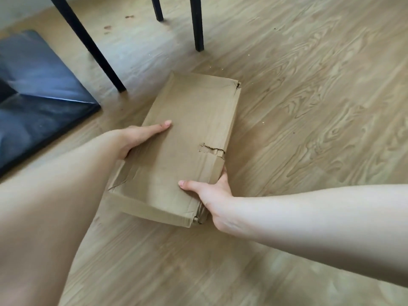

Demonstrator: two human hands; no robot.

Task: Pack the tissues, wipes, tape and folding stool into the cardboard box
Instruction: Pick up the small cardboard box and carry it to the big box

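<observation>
A brown cardboard box (pixel 187 133) lies closed on the wooden floor, its top creased and torn near the right edge. My left hand (pixel 136 138) grips its left side, thumb flat on the top. My right hand (pixel 212 191) holds the near right corner, thumb on top and fingers down the side. Tissues, wipes, tape and the folding stool are out of sight.
Three black furniture legs (pixel 92 47) stand on the floor behind the box. A dark blue cushion or mat (pixel 37 89) lies at the left. Bare wood floor (pixel 320 107) stretches to the right and in front.
</observation>
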